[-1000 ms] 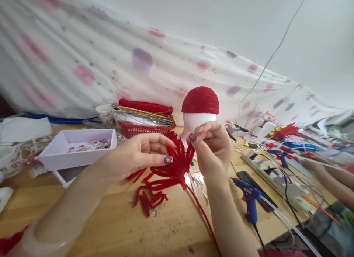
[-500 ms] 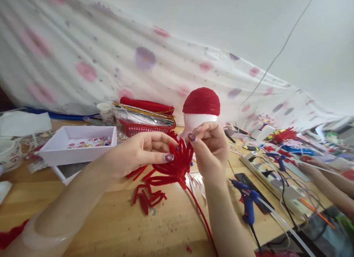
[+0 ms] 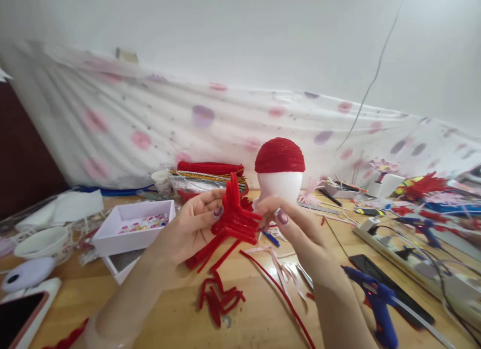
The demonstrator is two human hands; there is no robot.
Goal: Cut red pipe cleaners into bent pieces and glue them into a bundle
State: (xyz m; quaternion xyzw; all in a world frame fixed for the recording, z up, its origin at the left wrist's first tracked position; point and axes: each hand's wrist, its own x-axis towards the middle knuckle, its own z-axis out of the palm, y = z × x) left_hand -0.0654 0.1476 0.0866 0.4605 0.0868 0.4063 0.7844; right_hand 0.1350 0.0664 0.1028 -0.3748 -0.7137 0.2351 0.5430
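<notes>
My left hand [image 3: 201, 216] is closed on a red flower-like piece made of fuzzy pipe cleaners [image 3: 235, 224], gripping its left side. Its loops point upward and to the right, above the table. At the piece's right end, my right hand [image 3: 296, 234] pinches with thumb and fingers; the exact contact is partly hidden. Below lie loose bent red pipe-cleaner pieces [image 3: 220, 299]. A long red pipe cleaner [image 3: 280, 291] runs toward the front edge. Behind the hands stands a white head form [image 3: 281, 184] with a red wrapped cap [image 3: 280, 156].
A white box of gems [image 3: 133, 239] stands left, near a phone [image 3: 22, 319]. Behind is a basket of pipe-cleaner bundles [image 3: 210, 168]. To the right lie a blue glue gun [image 3: 376, 294], a black phone-like slab [image 3: 391, 289] and a power strip [image 3: 398, 254] with cables.
The view has swung left and levelled. The red piece has been turned, its loops now pointing up and right. The long pipe cleaner's upper end now shows apart from the piece.
</notes>
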